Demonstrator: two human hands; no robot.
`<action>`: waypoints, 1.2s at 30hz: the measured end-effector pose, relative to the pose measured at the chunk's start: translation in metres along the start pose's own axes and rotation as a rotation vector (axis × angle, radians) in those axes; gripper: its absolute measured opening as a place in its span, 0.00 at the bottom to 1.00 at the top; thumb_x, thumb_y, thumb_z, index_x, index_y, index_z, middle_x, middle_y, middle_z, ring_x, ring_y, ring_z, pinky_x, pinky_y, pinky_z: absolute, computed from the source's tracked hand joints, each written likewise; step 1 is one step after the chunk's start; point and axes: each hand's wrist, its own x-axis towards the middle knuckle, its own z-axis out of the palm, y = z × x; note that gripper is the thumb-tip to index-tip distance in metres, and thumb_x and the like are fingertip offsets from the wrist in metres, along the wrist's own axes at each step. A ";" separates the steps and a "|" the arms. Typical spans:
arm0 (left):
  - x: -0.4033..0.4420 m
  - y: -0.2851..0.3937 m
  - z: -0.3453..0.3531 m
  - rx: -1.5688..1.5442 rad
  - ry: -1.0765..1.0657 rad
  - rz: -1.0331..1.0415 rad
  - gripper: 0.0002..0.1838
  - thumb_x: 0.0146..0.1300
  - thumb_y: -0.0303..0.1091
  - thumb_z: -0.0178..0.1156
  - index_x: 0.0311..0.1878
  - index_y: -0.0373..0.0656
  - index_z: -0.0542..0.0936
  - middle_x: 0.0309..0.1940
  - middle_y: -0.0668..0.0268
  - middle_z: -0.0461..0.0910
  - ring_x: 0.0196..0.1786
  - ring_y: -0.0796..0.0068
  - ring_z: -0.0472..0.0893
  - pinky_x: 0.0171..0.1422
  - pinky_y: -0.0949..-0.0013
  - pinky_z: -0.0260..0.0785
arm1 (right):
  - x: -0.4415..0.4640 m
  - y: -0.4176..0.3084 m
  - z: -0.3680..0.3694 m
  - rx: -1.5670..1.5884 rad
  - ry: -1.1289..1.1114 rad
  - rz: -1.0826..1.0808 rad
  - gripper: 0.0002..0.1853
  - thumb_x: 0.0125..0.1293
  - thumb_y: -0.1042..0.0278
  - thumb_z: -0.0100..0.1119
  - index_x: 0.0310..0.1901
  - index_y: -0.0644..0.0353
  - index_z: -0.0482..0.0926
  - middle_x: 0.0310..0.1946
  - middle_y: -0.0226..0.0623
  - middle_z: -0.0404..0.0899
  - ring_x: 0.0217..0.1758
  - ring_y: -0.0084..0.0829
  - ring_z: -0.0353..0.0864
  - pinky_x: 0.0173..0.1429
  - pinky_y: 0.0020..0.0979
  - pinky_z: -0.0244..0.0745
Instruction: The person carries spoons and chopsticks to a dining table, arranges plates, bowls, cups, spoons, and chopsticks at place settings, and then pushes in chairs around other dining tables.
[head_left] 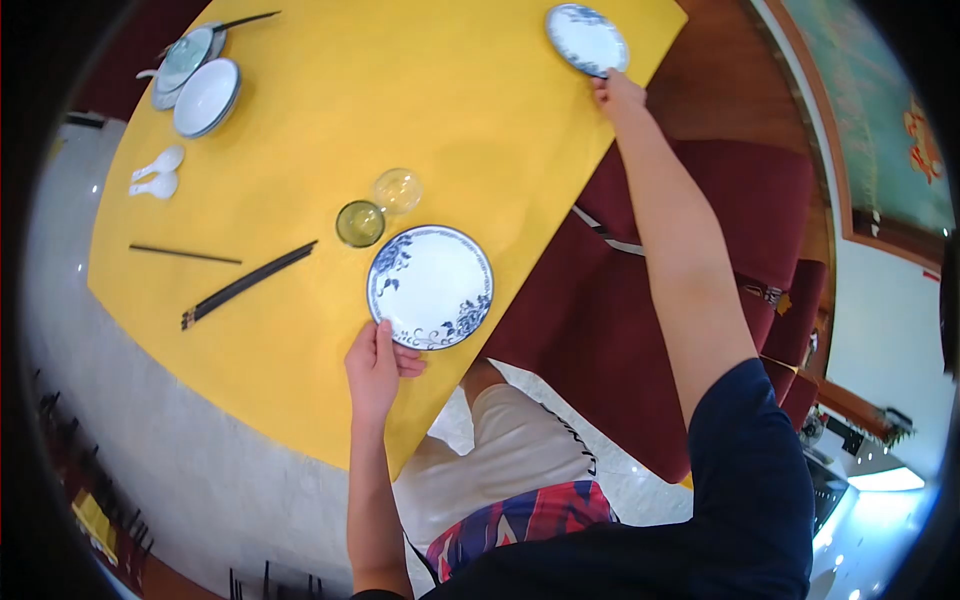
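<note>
A white plate with blue flowers (430, 285) is held at its near left rim by my left hand (375, 365), thumb on top and fingers beneath. My right arm reaches far out, and my right hand (618, 95) grips the near edge of a second blue-patterned plate (588, 40) at the table's far right corner. Just beyond the nearer plate stand a green-tinted glass (360, 223) and a clear glass (398, 190), side by side.
On the yellow table (290, 380) lie black chopsticks (250, 284), a single chopstick (185, 254) and two white spoons (157, 172). Stacked bowls and dishes (207, 97) stand at the far left. Dark red chairs (600, 340) line the right edge.
</note>
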 end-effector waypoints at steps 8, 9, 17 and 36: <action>0.001 -0.002 0.007 -0.166 0.040 -0.055 0.17 0.79 0.40 0.45 0.46 0.32 0.72 0.28 0.54 0.81 0.28 0.65 0.86 0.30 0.68 0.81 | 0.076 0.014 -0.002 -0.047 -0.381 0.002 0.15 0.79 0.56 0.47 0.47 0.61 0.72 0.33 0.45 0.82 0.21 0.25 0.72 0.22 0.22 0.66; 0.002 -0.002 0.009 -0.161 0.047 -0.050 0.17 0.79 0.40 0.45 0.46 0.32 0.72 0.28 0.54 0.81 0.28 0.65 0.86 0.30 0.68 0.81 | 0.096 0.018 -0.010 0.025 -0.532 0.053 0.18 0.78 0.53 0.48 0.46 0.63 0.72 0.36 0.44 0.82 0.24 0.23 0.74 0.22 0.19 0.64; -0.002 0.012 -0.011 0.058 0.014 -0.101 0.21 0.78 0.43 0.46 0.39 0.33 0.76 0.25 0.59 0.80 0.25 0.69 0.84 0.29 0.70 0.80 | -0.010 0.005 -0.014 -0.229 -0.548 0.011 0.24 0.78 0.46 0.45 0.45 0.64 0.75 0.30 0.33 0.79 0.23 0.20 0.71 0.22 0.18 0.60; 0.026 -0.002 -0.153 0.655 0.745 0.801 0.18 0.67 0.26 0.58 0.20 0.40 0.67 0.12 0.61 0.64 0.14 0.69 0.63 0.20 0.67 0.57 | -0.325 0.076 0.325 -0.826 -1.145 -0.345 0.25 0.67 0.49 0.59 0.40 0.73 0.79 0.27 0.44 0.83 0.22 0.31 0.84 0.29 0.30 0.84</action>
